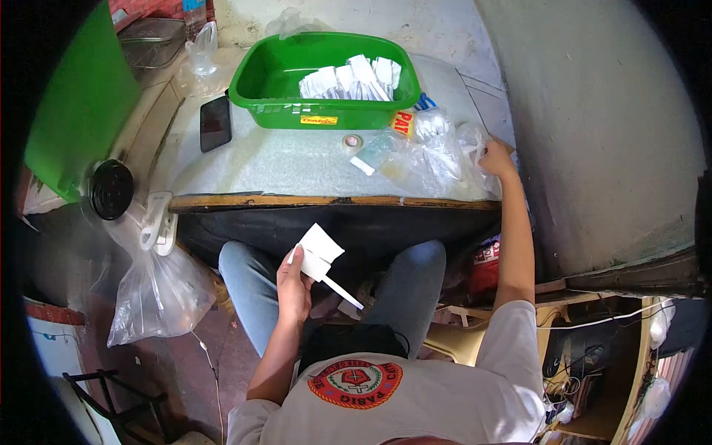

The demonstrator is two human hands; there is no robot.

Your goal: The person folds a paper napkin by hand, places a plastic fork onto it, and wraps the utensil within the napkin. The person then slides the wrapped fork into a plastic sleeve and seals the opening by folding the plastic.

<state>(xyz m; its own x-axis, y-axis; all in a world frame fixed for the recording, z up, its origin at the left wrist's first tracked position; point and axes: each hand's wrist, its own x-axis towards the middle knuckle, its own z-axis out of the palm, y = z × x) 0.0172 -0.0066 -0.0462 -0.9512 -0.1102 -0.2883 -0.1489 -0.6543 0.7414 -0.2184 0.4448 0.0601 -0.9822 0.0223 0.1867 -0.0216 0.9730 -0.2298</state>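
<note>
Over my lap, my left hand (294, 288) pinches white folded paper pieces (321, 246) between thumb and fingers. A narrow white strip (343, 292) sticks out below them, toward the lower right. At the right end of the table, my right hand (495, 159) has its fingers curled at the edge of a clear plastic bag (472, 141); whether anything else is in the fingers is hidden. More clear plastic bags (437, 159) lie just left of that hand. A small roll of tape (352, 142) and a small white piece (363, 165) are beside them.
A green basin (259, 104) with several white folded papers (356, 80) stands at the table's back. A black phone (216, 124) lies left of it. A plastic bag (159, 297) hangs at the left table edge. The wall (593, 133) borders the right side.
</note>
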